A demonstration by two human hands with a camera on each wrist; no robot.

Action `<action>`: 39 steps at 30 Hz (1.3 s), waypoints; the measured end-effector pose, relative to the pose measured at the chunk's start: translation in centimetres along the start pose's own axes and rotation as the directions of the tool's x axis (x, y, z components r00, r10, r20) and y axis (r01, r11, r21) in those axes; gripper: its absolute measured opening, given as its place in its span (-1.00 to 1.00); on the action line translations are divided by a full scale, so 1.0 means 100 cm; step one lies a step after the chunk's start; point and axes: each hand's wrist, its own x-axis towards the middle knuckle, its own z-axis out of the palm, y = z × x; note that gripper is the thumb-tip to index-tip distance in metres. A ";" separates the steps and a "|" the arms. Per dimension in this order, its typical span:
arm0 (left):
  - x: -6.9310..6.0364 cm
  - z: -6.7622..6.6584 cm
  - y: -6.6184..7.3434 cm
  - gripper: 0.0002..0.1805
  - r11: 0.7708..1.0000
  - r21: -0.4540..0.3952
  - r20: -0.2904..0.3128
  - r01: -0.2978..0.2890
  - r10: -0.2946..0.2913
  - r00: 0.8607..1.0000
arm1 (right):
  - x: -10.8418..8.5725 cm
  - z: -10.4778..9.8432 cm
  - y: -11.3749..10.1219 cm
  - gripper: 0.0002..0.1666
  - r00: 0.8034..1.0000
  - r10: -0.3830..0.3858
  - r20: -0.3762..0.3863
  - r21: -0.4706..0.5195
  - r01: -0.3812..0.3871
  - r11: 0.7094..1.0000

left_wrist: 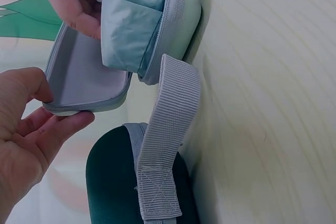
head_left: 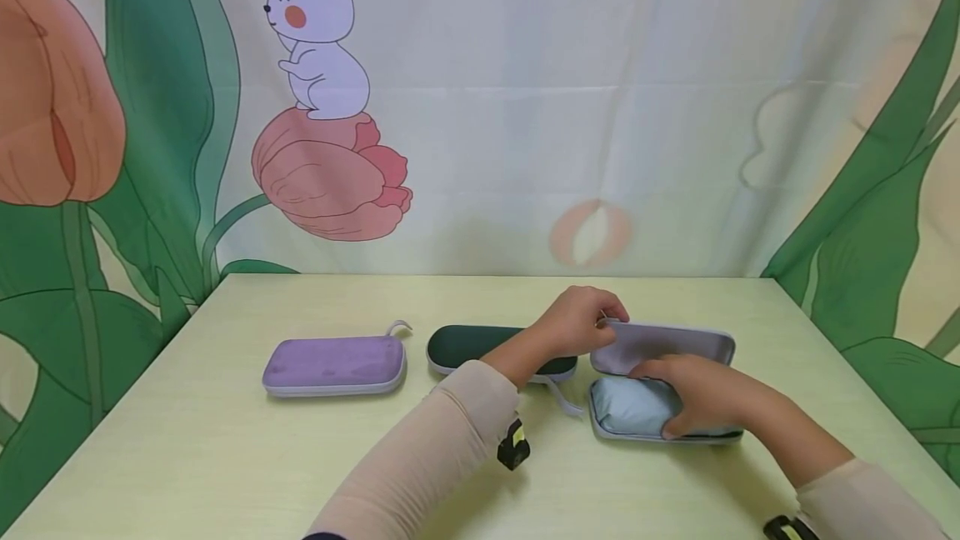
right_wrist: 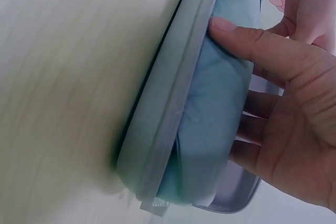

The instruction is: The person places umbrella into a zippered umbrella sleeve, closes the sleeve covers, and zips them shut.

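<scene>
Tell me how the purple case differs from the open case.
The purple case is closed, hiding any contents; the open case shows a pale blue bundle. No hand touches the purple case, while the left hand pinches the open case's lid. Both have rounded corners.

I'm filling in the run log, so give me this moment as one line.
left grip: pinches lid | right grip: holds blue bundle in open case | green case, purple case: closed

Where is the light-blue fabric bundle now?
In the head view, right of centre: the light-blue bundle sits in the open case, gripped by the right hand, right of the dark green case.
</scene>
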 end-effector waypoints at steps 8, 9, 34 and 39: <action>-0.001 0.000 0.003 -0.73 1.000 -0.020 0.048 0.011 -0.010 0.999 | -0.014 -0.005 0.003 -0.29 0.998 0.058 -0.030 0.026 -0.057 0.998; -0.001 0.000 0.003 -0.73 1.000 -0.021 0.054 0.011 -0.010 0.998 | -0.017 -0.007 0.003 -0.31 0.997 0.064 -0.040 0.033 -0.063 0.997; -0.030 0.010 0.028 -0.59 0.974 0.206 0.130 -0.099 0.073 0.989 | -0.070 -0.020 0.027 -0.68 0.894 0.246 -0.374 0.206 -0.178 0.962; -0.039 0.014 0.035 -0.57 0.946 0.284 0.145 -0.155 0.118 0.982 | -0.072 -0.013 0.028 -0.67 0.915 0.267 -0.303 0.283 -0.181 0.942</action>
